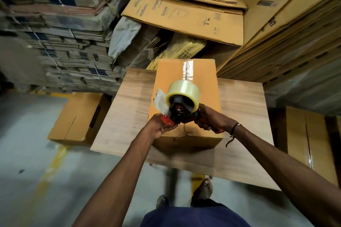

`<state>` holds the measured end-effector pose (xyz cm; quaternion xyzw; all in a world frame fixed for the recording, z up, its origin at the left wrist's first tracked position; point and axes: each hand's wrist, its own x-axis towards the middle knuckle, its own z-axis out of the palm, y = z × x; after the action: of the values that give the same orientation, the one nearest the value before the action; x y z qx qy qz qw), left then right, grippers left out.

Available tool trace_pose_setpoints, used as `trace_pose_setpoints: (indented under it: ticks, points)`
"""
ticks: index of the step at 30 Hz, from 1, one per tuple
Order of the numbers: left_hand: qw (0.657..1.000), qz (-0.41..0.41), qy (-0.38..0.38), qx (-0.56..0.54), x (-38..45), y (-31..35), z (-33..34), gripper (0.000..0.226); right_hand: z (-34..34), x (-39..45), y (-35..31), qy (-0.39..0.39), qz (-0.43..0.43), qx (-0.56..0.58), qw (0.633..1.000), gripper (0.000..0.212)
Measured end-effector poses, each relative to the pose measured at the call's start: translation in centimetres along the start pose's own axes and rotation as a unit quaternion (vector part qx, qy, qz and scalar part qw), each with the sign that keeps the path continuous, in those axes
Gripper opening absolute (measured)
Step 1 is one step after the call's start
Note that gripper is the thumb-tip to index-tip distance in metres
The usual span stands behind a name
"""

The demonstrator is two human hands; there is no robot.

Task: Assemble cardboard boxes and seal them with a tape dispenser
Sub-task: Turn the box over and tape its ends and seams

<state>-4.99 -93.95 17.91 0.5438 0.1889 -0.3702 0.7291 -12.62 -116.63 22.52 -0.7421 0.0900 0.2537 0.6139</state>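
Tape dispenser (181, 108) sits in both your hands, held just above the near end of the cardboard box (186, 101). Your right grip (210, 119) is curled round the red handle; your left grip (163, 125) pinches the red front end by the blade, w/ a loose tab of clear tape (161, 102) sticking up beside it. Clear tape roll (182, 91) sits on top of the dispenser, facing you.

The box stands on the wooden counter (243, 108), flaps closed. A strip of tape already runs along the far part of the centre seam (188, 70); the near part of the seam is partly hidden behind the dispenser, so can't tell how far the tape reaches.

Around you: another closed box (81, 118) on the floor (24, 149) left of the counter, touching its edge. More cardboard (311, 145) stands to the right of the counter. Flat, printed cartons (184, 16) lean beyond the box, over a grey bag (125, 37) and a yellow bag (184, 48). Bundled flat stock (55, 29) is stacked high at far left, and a tall flat-carton stack (291, 29) crowds in at far right, close to the counter's back corner. Your feet (203, 190) are under the near counter edge.
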Motion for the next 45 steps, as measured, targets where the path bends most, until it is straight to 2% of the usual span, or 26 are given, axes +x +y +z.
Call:
trace_pose_setpoints:
  ticks: [2, 4, 6, 7, 10, 16, 21, 30, 37, 42, 45]
  points:
    - [0.997, 0.040, 0.009, 0.071, -0.3, -0.5, -1.8, 0.031, 1.2, -0.2, 0.1, 0.002, 0.002, -0.023, 1.000, 0.056]
    - [0.988, 0.082, 0.040, 0.124, -0.9, -1.0, -3.2, 0.019, 2.1, 0.4, 0.8, -0.002, 0.002, -0.030, 1.000, 0.065]
    - [0.975, 0.125, 0.093, 0.158, -1.5, -1.6, -3.8, 0.020, 2.8, 0.9, 1.4, -0.004, 0.018, -0.035, 0.999, 0.083]
    - [0.962, 0.151, 0.122, 0.193, -1.8, -1.8, -4.2, 0.019, 3.2, 0.9, 1.5, -0.003, 0.021, -0.042, 0.999, 0.084]
    - [0.910, 0.219, 0.193, 0.294, -1.3, -2.1, -6.8, 0.023, 3.8, 0.4, 1.3, -0.010, 0.010, -0.049, 0.999, 0.065]
    - [0.878, 0.248, 0.254, 0.321, -1.4, -2.3, -12.3, 0.024, 1.0, -2.0, 2.6, 0.009, 0.041, -0.059, 0.997, 0.069]
    - [0.870, 0.256, 0.250, 0.340, -1.5, -4.3, -12.4, 0.023, -0.2, -2.6, 4.6, -0.012, 0.033, -0.046, 0.998, 0.069]
    - [0.824, 0.262, 0.265, 0.428, -1.0, -5.1, -12.3, 0.023, 0.2, -1.6, 5.6, -0.001, 0.040, -0.109, 0.993, 0.074]
    - [0.836, 0.240, 0.257, 0.421, 0.1, -5.0, -12.4, 0.022, 0.1, -1.2, 6.3, -0.015, 0.030, -0.107, 0.994, 0.077]
    - [0.883, 0.194, 0.252, 0.345, 1.1, -6.0, -12.6, 0.028, -0.2, -0.6, 7.0, -0.005, 0.030, -0.119, 0.992, 0.079]
    - [0.897, 0.163, 0.260, 0.319, 1.9, -6.8, -12.9, 0.032, -0.2, -0.3, 7.5, -0.001, 0.031, -0.126, 0.991, 0.087]
